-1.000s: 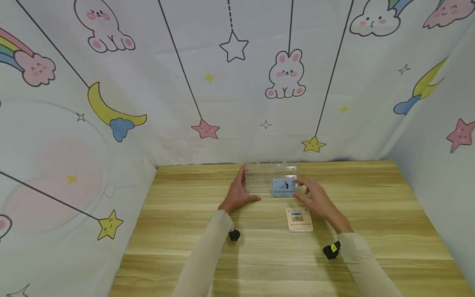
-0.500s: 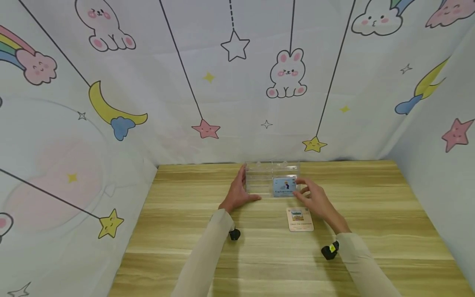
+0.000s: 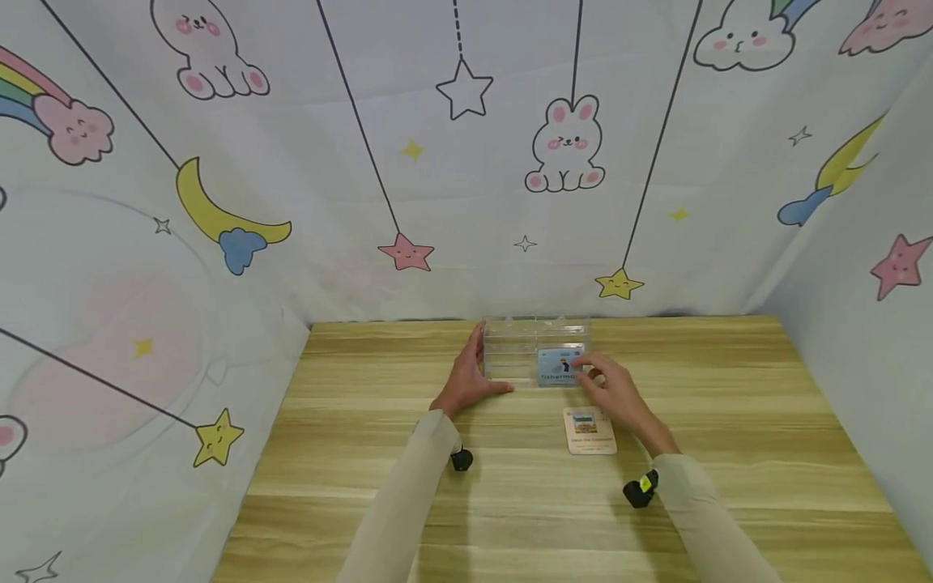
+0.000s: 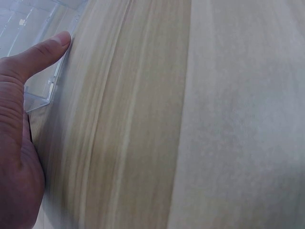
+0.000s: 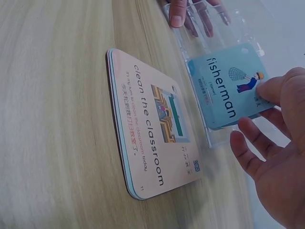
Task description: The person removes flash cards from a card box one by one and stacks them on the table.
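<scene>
A clear plastic box (image 3: 508, 350) with compartments stands at the back of the wooden table. My left hand (image 3: 468, 382) holds its left side, thumb along the front edge; the right wrist view shows those fingers through the plastic. In the right compartment leans a blue "fisherman" flashcard (image 5: 228, 88). My right hand (image 3: 618, 395) pinches this card at its right edge, thumb on the printed face and fingers partly hidden behind. A small stack of flashcards (image 5: 152, 129), topped by a pale "clean the classroom" card, lies on the table in front of the box.
The wooden table (image 3: 350, 453) reaches back to a white cloth wall (image 3: 481, 202) printed with stars and rabbits. Cloth also hangs on the left and right. A black wrist camera (image 3: 462, 460) sits under the left wrist, another camera (image 3: 640, 490) by the right.
My right hand has shifted slightly left, its fingertips moving farther over the fisherman card's right part. The left hand, the box and the card stack keep their places.
</scene>
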Demonstrator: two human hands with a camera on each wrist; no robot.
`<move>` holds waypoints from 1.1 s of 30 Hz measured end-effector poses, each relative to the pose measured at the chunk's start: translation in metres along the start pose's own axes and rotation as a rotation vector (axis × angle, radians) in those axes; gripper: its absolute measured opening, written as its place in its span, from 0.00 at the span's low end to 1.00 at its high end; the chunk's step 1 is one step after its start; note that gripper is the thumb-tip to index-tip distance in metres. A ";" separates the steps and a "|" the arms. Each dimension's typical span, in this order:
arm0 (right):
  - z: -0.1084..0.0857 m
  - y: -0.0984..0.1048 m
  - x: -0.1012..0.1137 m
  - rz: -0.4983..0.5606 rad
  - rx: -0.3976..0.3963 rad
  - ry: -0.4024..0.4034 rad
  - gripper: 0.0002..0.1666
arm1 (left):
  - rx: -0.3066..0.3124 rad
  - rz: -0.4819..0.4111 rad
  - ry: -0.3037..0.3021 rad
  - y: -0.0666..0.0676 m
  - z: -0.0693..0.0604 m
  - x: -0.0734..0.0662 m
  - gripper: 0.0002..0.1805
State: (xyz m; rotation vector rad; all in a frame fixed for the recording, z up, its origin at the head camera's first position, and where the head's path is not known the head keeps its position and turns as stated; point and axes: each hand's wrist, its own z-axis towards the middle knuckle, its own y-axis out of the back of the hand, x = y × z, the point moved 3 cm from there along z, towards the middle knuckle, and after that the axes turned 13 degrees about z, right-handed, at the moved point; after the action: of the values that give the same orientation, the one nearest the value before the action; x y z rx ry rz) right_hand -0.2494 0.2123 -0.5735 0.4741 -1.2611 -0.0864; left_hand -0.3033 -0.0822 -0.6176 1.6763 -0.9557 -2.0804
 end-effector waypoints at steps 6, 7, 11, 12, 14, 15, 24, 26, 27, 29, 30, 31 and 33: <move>0.001 0.000 0.004 0.031 -0.034 -0.022 0.12 | 0.005 0.014 0.001 0.001 -0.002 -0.004 0.76; 0.001 0.000 0.005 0.034 -0.038 -0.028 0.12 | 0.006 0.016 0.004 0.002 -0.002 -0.005 0.76; 0.001 0.001 0.012 0.040 -0.046 -0.037 0.14 | 0.008 0.021 0.017 0.003 -0.003 -0.007 0.76; 0.002 0.001 0.013 0.040 -0.050 -0.035 0.15 | 0.008 0.023 0.019 0.002 -0.003 -0.007 0.76; 0.002 0.001 0.015 0.036 -0.054 -0.026 0.15 | 0.007 0.024 0.022 0.002 -0.002 -0.007 0.76; 0.002 0.002 0.016 0.036 -0.057 -0.021 0.15 | 0.005 0.023 0.020 0.002 -0.002 -0.007 0.76; 0.001 0.007 0.024 0.062 -0.076 -0.001 0.19 | -0.007 0.018 -0.001 0.001 -0.002 -0.004 0.77; -0.001 0.008 0.023 0.073 -0.073 0.001 0.20 | -0.006 0.019 0.001 0.001 -0.002 -0.003 0.77; -0.003 0.008 0.023 0.078 -0.069 0.000 0.21 | -0.004 0.022 0.003 0.001 -0.002 -0.003 0.77; -0.006 0.009 0.022 0.086 -0.061 -0.006 0.22 | -0.002 0.025 0.004 0.000 -0.002 -0.002 0.77; -0.008 0.010 0.021 0.080 -0.057 -0.012 0.23 | 0.000 0.026 0.007 0.000 -0.002 -0.002 0.77; -0.010 0.011 0.021 0.078 -0.053 -0.014 0.24 | -0.001 0.025 0.005 0.000 -0.002 -0.002 0.77; -0.015 0.013 0.020 0.080 -0.044 -0.019 0.25 | -0.004 0.026 0.002 0.000 -0.002 -0.003 0.77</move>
State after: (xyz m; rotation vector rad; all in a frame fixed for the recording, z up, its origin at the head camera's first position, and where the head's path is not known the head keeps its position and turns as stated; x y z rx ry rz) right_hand -0.2320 0.2221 -0.5533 0.3852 -1.2924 -0.0510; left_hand -0.3011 -0.0812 -0.6156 1.6549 -0.9669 -2.0619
